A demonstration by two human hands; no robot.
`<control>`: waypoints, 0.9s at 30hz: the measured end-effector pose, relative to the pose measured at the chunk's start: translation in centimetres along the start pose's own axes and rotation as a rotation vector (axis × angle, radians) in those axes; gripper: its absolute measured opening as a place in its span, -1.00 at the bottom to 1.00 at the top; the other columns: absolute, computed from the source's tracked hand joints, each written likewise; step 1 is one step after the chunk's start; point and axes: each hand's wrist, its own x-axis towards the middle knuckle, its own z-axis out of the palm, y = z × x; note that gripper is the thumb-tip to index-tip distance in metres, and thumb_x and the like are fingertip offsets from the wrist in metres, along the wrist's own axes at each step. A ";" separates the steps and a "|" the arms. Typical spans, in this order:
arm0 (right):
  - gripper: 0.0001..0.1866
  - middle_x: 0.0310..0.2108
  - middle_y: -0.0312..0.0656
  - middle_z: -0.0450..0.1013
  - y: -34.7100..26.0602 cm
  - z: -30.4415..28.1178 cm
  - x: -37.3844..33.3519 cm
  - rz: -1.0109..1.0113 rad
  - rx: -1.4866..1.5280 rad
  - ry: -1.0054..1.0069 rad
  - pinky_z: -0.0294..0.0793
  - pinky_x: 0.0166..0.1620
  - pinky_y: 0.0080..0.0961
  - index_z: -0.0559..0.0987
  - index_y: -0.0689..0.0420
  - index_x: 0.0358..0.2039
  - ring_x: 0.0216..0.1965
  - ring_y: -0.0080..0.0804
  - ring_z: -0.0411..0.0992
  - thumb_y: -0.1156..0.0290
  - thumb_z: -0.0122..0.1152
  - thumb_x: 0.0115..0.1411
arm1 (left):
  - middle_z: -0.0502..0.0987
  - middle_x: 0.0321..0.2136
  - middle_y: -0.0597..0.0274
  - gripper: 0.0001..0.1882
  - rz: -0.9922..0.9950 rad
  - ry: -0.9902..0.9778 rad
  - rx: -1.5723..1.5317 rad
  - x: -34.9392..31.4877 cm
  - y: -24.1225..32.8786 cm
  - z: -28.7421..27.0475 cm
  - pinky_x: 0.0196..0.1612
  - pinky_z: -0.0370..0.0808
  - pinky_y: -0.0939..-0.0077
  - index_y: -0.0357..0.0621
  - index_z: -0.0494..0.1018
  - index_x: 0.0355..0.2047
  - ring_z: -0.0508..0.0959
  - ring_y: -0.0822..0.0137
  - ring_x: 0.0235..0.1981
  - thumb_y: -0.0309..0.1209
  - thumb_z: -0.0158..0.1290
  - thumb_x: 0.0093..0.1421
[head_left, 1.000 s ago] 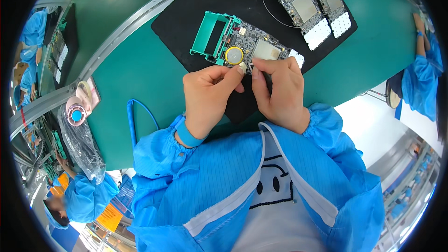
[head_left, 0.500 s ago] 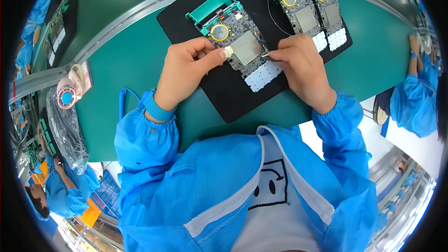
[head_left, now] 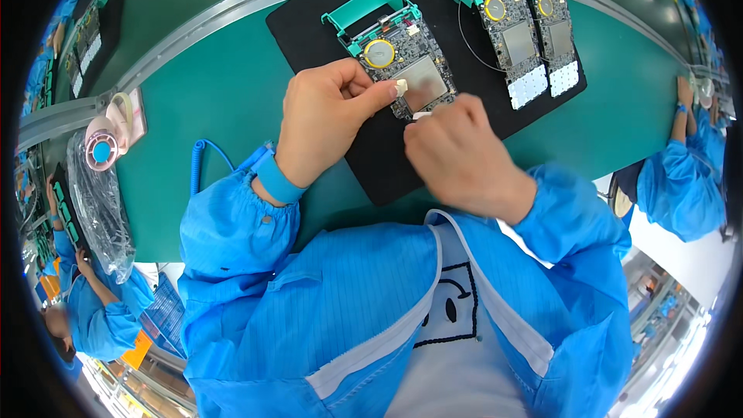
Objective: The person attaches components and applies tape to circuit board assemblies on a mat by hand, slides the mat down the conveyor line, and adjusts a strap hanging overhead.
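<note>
A circuit board (head_left: 387, 77) with a green plastic frame (head_left: 371, 11), a round yellow-rimmed coin cell (head_left: 379, 53) and a grey metal plate (head_left: 422, 81) lies in front of me. My left hand (head_left: 325, 112) is closed at its left edge, thumb over the board and the other fingers curled and partly hidden. A small cream-coloured piece (head_left: 401, 87) shows at the thumb tip; whether held or worn, I cannot tell. My right hand (head_left: 464, 159), slightly blurred, is closed over the board's near end and hides most of the white pad (head_left: 422, 116) there. What its fingers hold is hidden.
Two similar boards (head_left: 518, 42) (head_left: 559, 39) lie at the right on the black mat (head_left: 379, 170), a thin wire beside them. On the green table (head_left: 178, 193) are a pink fan-like device (head_left: 102, 151) and clear plastic bags (head_left: 101, 209). A coiled blue cord (head_left: 196, 170) runs to my left wristband. Other people work at both sides.
My right hand has moved from the board's right edge down and left, over its white near end. The left thumb has shifted slightly inward. The whole view has shifted a little.
</note>
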 end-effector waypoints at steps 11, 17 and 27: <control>-0.83 -0.39 -0.07 0.42 0.9 1.5 -0.5 0.500 0.446 0.354 0.42 -0.41 -0.55 0.42 0.23 -0.22 -0.49 -0.34 0.43 0.52 0.11 0.16 | 0.46 -0.71 0.32 -0.77 0.009 -0.152 -0.063 0.8 -1.1 -0.9 -0.64 0.21 0.67 -0.29 0.49 -0.52 0.32 0.63 -0.68 -0.33 0.13 0.09; -0.79 -0.37 -0.19 0.44 0.7 1.8 -0.8 0.699 0.631 0.432 0.37 -0.38 -0.66 0.41 0.19 -0.13 -0.46 -0.52 0.41 0.50 0.06 0.21 | 0.52 -0.56 0.33 -0.85 -0.064 -0.211 -0.069 0.5 -0.8 -0.5 -0.50 0.30 0.74 -0.24 0.48 -0.44 0.40 0.62 -0.54 -0.39 0.07 0.16; -0.81 -0.31 -0.26 0.42 12.9 -0.5 -10.5 0.998 0.181 0.777 0.28 -0.29 -0.73 0.50 0.21 -0.15 -0.35 -0.63 0.31 0.53 -0.04 0.25 | 0.48 -0.38 0.24 -0.73 0.064 0.105 -0.090 -1.7 -0.5 -1.2 -0.36 0.42 0.64 -0.29 0.38 -0.14 0.44 0.51 -0.40 -0.43 0.04 0.18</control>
